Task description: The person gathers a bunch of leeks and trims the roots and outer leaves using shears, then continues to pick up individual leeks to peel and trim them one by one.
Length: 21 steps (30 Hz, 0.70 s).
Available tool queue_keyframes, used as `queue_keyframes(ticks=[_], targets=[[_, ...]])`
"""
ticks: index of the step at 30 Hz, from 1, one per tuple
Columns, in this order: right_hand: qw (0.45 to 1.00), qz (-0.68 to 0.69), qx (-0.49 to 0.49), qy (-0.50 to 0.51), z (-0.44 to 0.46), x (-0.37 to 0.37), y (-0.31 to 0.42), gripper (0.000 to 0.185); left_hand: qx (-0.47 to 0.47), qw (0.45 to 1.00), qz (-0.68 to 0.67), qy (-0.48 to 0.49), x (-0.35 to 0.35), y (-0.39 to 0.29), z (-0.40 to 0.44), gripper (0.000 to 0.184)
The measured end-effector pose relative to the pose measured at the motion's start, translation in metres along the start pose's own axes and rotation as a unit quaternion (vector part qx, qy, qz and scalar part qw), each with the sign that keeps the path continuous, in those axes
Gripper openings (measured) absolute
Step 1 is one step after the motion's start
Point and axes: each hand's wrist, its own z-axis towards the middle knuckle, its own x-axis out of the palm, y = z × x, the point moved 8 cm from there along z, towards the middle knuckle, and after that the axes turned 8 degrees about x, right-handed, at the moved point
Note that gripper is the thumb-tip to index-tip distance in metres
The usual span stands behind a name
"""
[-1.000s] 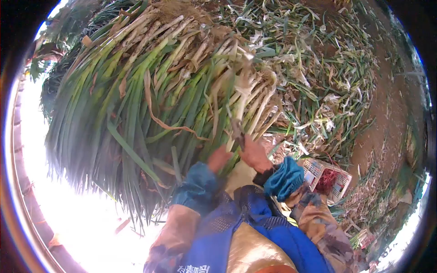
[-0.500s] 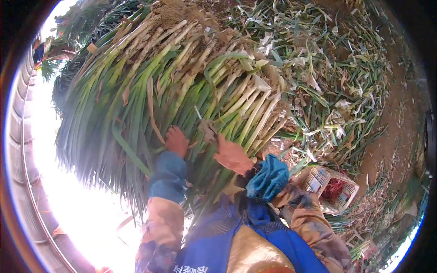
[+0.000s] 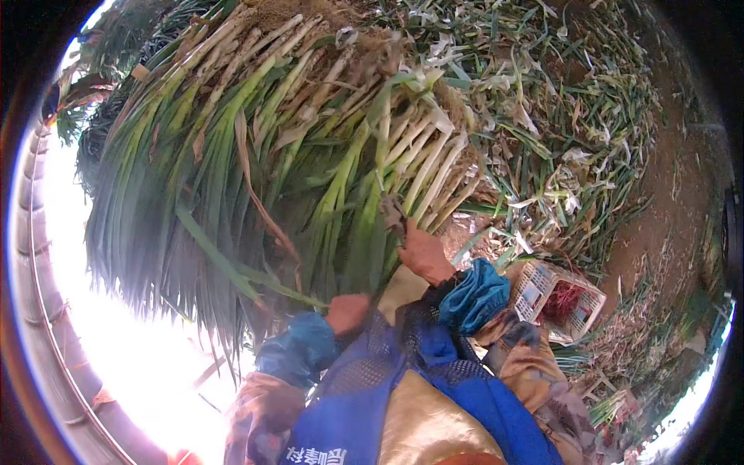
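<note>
The pile of green onions (image 3: 310, 139) lies in front of the person, its white stalks and roots toward the far and right side, its long leaves fanning to the left and nearer. At the near right edge of the pile, the right hand (image 3: 426, 254) has its fingers closed around a dark tool (image 3: 393, 211) that points up over the leaves. The left hand (image 3: 348, 313) is at the near edge of the pile, close to the leaf tips; whether its fingers are spread or pinching I cannot tell. Right of the pile lie loose leaf scraps (image 3: 542, 132), and to its near right a plastic basket (image 3: 529, 291) holds red string (image 3: 564, 301).
</note>
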Motion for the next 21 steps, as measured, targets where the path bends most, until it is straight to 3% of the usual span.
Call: queue_keyframes(ticks=[1,3,5,7,10,13,16,21], targets=[[1.0,-0.012,0.009,-0.014,0.003,0.002,-0.011,0.048,0.045,0.998,-0.01,0.052,0.014,-0.01,0.005,0.022],[1.0,-0.013,0.007,-0.017,-0.002,0.002,-0.017,0.049,-0.063,0.998,-0.03,0.003,-0.051,-0.015,0.02,0.028],[1.0,-0.006,0.019,-0.01,-0.012,0.0,-0.02,0.051,-0.077,0.969,-0.07,-0.222,-0.1,0.008,0.053,0.029],[0.999,0.008,0.044,0.003,-0.025,-0.009,-0.018,0.052,0.014,0.892,-0.029,-0.452,-0.135,0.018,0.087,0.022],[0.999,0.008,0.048,-0.001,-0.04,-0.01,-0.026,0.047,-0.093,0.87,0.073,-0.479,-0.133,0.03,0.126,0.021],[0.997,0.074,-0.001,-0.004,-0.047,-0.009,-0.03,0.049,-0.13,0.898,0.082,-0.413,-0.139,0.033,0.161,0.022],[0.996,0.07,0.053,0.007,-0.048,-0.02,-0.029,0.052,-0.15,0.912,0.113,-0.364,-0.165,0.053,0.176,0.028],[0.997,0.067,0.025,0.001,-0.053,-0.015,-0.024,0.053,-0.183,0.944,-0.108,-0.252,-0.151,0.081,0.174,0.036]])
